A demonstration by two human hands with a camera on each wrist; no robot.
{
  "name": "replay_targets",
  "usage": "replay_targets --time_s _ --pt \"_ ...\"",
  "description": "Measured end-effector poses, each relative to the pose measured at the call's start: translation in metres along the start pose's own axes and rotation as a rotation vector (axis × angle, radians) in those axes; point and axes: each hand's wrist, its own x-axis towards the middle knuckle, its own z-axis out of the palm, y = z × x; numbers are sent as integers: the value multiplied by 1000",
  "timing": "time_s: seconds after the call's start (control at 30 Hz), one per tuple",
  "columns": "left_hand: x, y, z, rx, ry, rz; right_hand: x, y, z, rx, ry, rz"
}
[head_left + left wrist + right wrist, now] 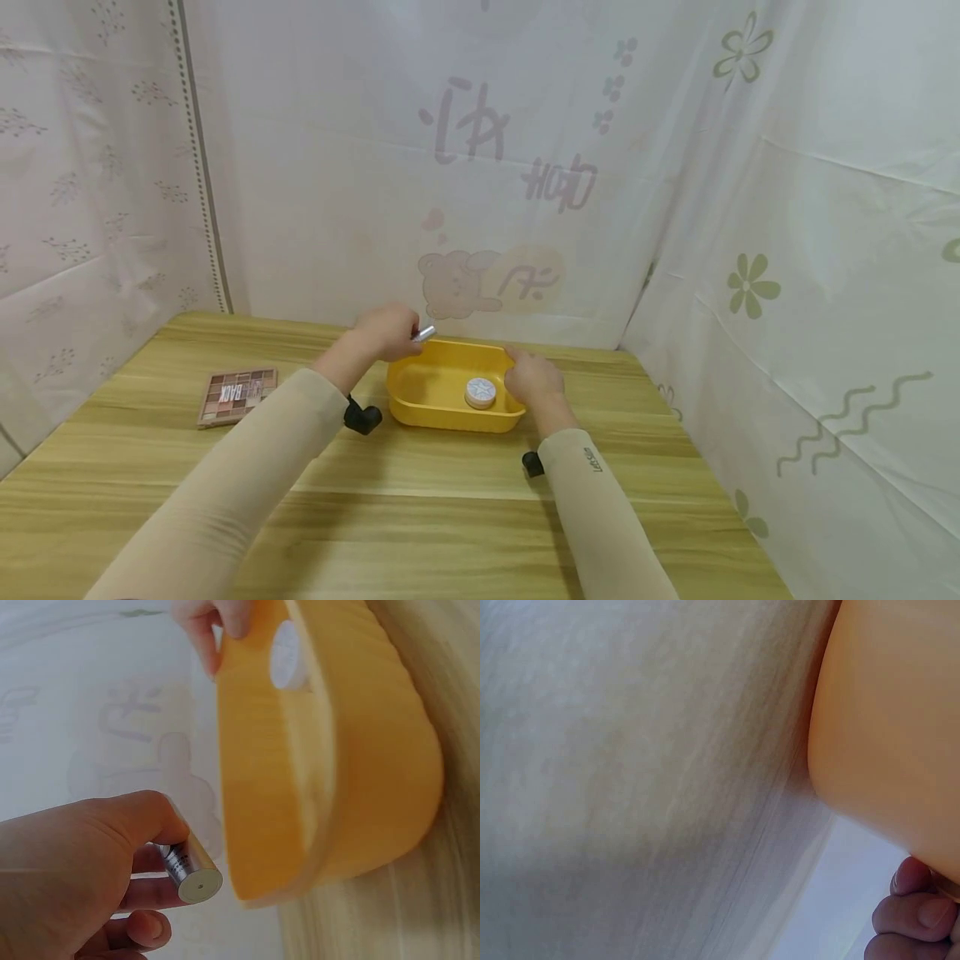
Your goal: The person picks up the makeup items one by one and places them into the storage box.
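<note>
My left hand (390,331) pinches a small silver cylindrical tube (193,874) between thumb and fingers, above the left back corner of a yellow plastic bin (453,417). The tube's flat pale end faces the left wrist camera, and dark print runs along its side. At the bin's right end, my right hand (534,379) grips the rim. Its curled fingers (911,915) show beside the outer wall in the right wrist view. Inside the bin, towards the right, lies a round compact (480,392) with a star on its pale lid.
An eyeshadow palette (237,396) with brown and pink squares lies to the left on the wooden table (420,533). Printed white curtains (322,167) enclose the table at the back and both sides. A black wrist mount (363,417) hangs below the left wrist.
</note>
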Motion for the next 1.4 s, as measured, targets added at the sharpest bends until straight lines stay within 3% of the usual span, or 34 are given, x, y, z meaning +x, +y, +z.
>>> replay_targets --time_s 0.43,0.9,1.4 --pt "7 5 25 109 -41 -6 -2 -1 -2 -12 1 1" --pt "12 11 39 162 -71 -54 2 -1 0 -51 5 -4" --pt "16 19 51 294 -77 -32 0 -3 -2 -57 -10 -5"
